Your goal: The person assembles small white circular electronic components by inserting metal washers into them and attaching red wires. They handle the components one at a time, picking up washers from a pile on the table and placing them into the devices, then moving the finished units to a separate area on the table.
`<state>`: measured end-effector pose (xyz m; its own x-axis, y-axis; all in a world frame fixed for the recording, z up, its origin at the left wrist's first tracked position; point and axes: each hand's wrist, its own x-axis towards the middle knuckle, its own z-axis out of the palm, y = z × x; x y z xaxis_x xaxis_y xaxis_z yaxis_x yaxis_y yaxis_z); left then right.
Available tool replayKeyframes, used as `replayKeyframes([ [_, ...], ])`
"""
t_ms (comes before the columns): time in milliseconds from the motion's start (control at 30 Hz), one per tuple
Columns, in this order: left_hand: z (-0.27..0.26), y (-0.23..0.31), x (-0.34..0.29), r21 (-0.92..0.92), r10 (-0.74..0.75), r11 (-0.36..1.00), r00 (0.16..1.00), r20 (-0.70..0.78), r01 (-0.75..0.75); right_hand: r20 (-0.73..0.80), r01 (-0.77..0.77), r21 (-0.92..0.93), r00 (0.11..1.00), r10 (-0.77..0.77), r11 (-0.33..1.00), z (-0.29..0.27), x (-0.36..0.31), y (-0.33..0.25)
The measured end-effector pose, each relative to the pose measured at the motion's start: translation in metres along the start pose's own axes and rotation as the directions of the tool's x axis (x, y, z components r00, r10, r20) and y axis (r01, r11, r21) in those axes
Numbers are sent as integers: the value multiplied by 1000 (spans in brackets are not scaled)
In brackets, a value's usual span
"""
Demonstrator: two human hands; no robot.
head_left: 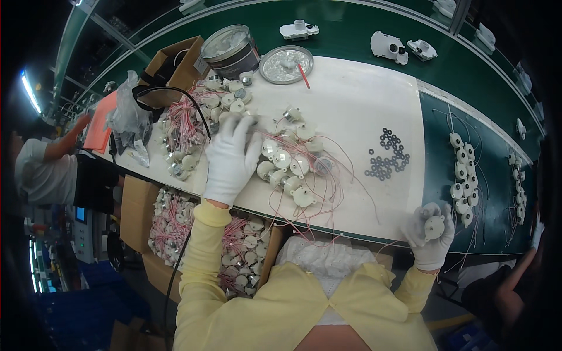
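Note:
My right hand [429, 234], in a white glove, holds a small round white motor [434, 227] at the table's front edge, its fingers wrapped round it. My left hand [229, 164], also gloved, reaches over the table with its fingers stretched out and thumb apart. Its fingertips are somewhat blurred, between a heap of motors with bundled pink wires [185, 120] on the left and a looser group of white motors [291, 165] on the right. Loose wires from that group trail over the table toward me. Several small dark rings [387, 158] lie right of the group.
An open tin [230, 50] and its lid [270, 65] with a red-handled brush [303, 76] stand at the back. Rows of motors [462, 175] lie on the green belt at right. A cardboard box [140, 216] of motors sits below the left edge. Other people work at both sides.

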<state>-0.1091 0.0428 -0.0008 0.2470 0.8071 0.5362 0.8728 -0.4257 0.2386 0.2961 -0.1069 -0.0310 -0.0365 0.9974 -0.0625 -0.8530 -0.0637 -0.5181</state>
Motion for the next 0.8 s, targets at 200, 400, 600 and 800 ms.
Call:
replayKeyframes([
  [200, -1, 21, -2, -249, 82, 967, 992, 97, -56, 20, 1, -11, 1000, -1, 1000, -1, 1, 0],
  [400, 11, -6, 1, -92, 111, 990, 993, 33, -108, 57, -19, -3, 998, 20, 1000, 3, 4, 0],
  [600, 5, 15, 1, -224, 149, 966, 987, 62, -132, -22, 34, -37, 999, -35, 999, 7, 2, -1],
  [800, -37, 80, -13, -66, 296, 955, 937, 186, -289, -26, 109, -938, 924, -382, 328, 28, -12, -21],
])
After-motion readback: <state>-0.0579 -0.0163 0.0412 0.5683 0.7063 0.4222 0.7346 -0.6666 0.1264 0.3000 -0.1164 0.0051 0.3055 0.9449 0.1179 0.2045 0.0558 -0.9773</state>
